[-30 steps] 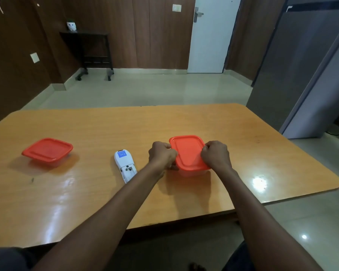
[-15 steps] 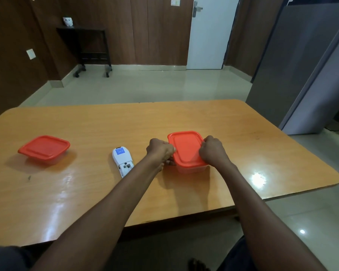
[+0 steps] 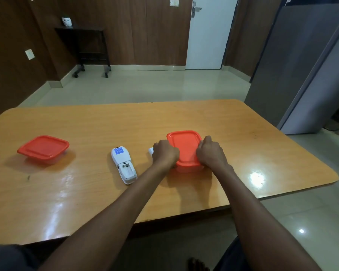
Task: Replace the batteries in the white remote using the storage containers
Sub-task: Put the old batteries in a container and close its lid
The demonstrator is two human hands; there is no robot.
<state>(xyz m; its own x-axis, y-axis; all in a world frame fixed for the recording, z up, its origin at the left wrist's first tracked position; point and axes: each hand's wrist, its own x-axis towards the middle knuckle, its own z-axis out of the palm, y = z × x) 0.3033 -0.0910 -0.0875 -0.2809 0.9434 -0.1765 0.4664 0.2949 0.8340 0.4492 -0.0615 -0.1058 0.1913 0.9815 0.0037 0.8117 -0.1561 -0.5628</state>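
Small white piece (image 3: 151, 150): mostly hidden behind left hand (image 3: 164, 154)
Container (image 3: 186, 151) walls: covered by both grips
Fingertips: curled under, unseen
Desk (image 3: 86, 192) left side: cut off by edge
Remote (image 3: 123, 164) label: too small to read

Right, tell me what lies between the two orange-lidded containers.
In the head view, the white remote lies face down between the left container and the right container, its battery bay open; a small white piece peeks behind the left hand.

Hands (image 3: 165, 153) on orange-lidded container (image 3: 185, 148) (lid on)
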